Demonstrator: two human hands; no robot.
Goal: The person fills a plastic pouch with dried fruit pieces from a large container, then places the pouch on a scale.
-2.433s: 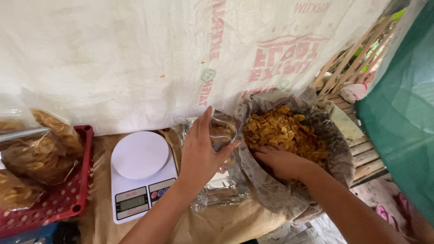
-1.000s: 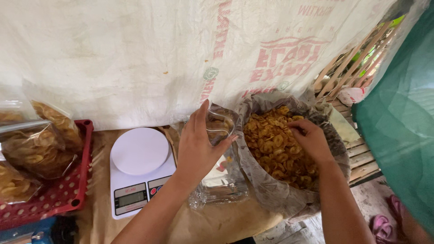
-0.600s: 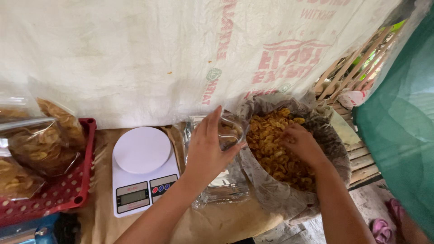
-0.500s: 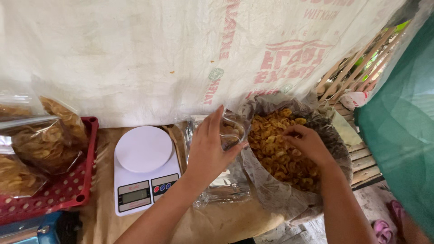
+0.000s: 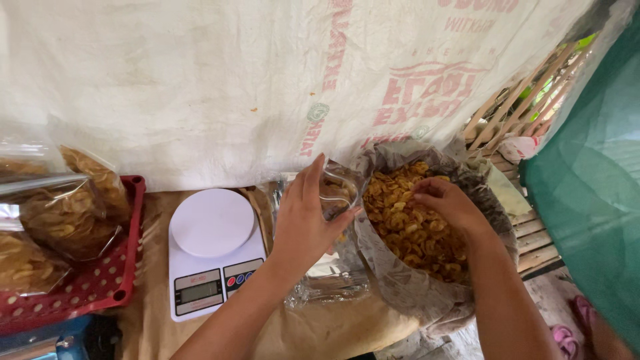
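My left hand (image 5: 305, 223) holds a clear plastic bag (image 5: 335, 200) open and upright beside a big lined container of golden fried chips (image 5: 408, 220). Part of the bag hangs below my hand onto the tabletop. My right hand (image 5: 448, 203) rests inside the container on top of the chips, fingers curled over a few of them near the bag's mouth. Whether any chips sit between its fingers is hard to tell.
A white digital kitchen scale (image 5: 212, 250) stands left of the bag on a brown cloth (image 5: 320, 330). A red perforated tray (image 5: 90, 283) at far left carries filled chip bags (image 5: 67, 213). A white printed sack (image 5: 267, 73) hangs behind. Green netting (image 5: 587, 200) and wooden slats (image 5: 527, 227) lie right.
My right hand rose from deep in the chips and moved left toward the bag's mouth. My left hand stayed on the bag.
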